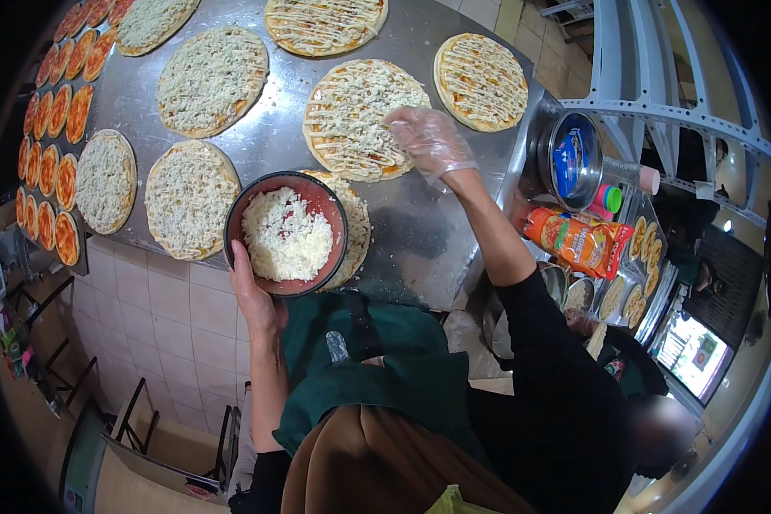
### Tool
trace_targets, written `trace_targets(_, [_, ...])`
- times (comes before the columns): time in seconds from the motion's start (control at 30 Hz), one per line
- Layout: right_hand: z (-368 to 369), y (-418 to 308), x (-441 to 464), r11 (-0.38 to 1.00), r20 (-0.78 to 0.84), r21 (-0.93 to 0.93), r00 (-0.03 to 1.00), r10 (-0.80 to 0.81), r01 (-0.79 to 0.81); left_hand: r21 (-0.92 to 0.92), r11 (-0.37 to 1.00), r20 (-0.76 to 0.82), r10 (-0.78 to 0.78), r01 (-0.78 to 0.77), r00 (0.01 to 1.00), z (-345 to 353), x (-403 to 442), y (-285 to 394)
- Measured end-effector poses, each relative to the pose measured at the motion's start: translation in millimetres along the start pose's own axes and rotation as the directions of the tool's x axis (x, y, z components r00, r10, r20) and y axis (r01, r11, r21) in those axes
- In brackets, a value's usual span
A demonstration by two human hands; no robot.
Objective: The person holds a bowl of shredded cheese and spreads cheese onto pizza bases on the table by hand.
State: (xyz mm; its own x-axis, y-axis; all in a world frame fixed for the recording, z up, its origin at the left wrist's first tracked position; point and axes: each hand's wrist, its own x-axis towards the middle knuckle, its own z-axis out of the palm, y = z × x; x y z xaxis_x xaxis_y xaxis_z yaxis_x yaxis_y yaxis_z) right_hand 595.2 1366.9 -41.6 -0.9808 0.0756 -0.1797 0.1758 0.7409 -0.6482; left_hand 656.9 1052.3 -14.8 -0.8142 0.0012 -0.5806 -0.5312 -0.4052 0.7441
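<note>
My left hand (257,295) grips the side of a dark-rimmed, reddish-brown bowl (337,236), which holds crumbly grated white cheese (287,236). My right hand (433,144), in a clear plastic glove, is over the right side of a pizza (330,94) striped with pale sauce. Its fingers are drawn together and point left; what they hold is hidden. White cheese crumbs cover the middle of that pizza, while its left edge shows bare sauce stripes. Another cheese-covered pizza (357,227) is partly hidden behind the bowl.
On the metal table (420,231) lie a striped pizza (481,83), several cheese-covered pizzas (212,81) and rows of small red-sauced bases (58,111). To the right are a metal bowl (553,184) with a blue packet and an orange packet (578,240). A person (634,360) is at the far right.
</note>
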Motion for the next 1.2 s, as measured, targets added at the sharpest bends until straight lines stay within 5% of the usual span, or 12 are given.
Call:
trace_targets(0.13, [-2,18,-10,0.994,0.021,-0.105,1.000,0.000,0.002,-0.032,0.999,0.017,-0.038,0.039,0.999,4,-9,8])
trace_targets(0.23, [0,8,-28,0.994,0.023,0.041,0.995,0.099,-0.100,-0.040,0.998,0.042,-0.048,0.050,0.998,7,-12,13])
trace_targets(0.33, [20,17,-36,0.999,-0.087,0.031,0.995,-0.042,0.045,-0.037,0.997,0.053,-0.065,0.067,0.996,10,-14,16])
trace_targets(0.43, [22,11,-35,0.998,-0.103,0.047,0.994,-0.024,0.029,-0.039,0.997,0.050,-0.068,0.070,0.996,11,-15,17])
trace_targets(0.53, [4,13,-32,0.973,-0.023,0.184,0.989,0.143,-0.137,-0.027,0.997,0.033,-0.073,0.074,0.997,11,-16,18])
trace_targets(0.73, [1,45,-36,0.998,-0.110,0.003,0.992,0.070,-0.070,-0.047,0.996,0.058,-0.076,0.079,0.995,8,-16,16])
trace_targets(1.13, [20,10,-51,0.975,-0.128,0.096,0.969,0.212,-0.200,-0.076,0.995,0.024,-0.066,0.068,0.998,12,-18,17])
trace_targets(1.2, [22,1,-52,0.989,-0.126,0.113,0.985,0.114,-0.100,-0.054,0.996,0.047,-0.072,0.075,0.996,8,-18,16])
